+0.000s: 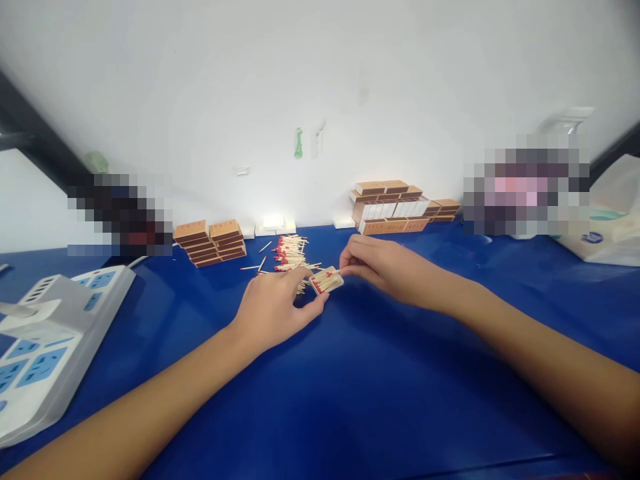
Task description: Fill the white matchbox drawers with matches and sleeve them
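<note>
A small white matchbox tray (327,281) with several red-tipped matches in it is gripped at its left end by my left hand (274,305), between thumb and fingers. From the right, my right hand (376,263) reaches to the tray, its thumb and index finger pinched on a match (336,272) above the tray's right end. Just behind the tray and my left hand lies a loose pile of red-tipped matches (291,252) on the blue table (320,400).
Stacked matchboxes stand at the back left (210,243) and back right (393,208). White trays (274,225) lie by the wall between them. A white power strip (75,353) with a plug is at the left. A plastic-wrapped white object (600,230) sits far right.
</note>
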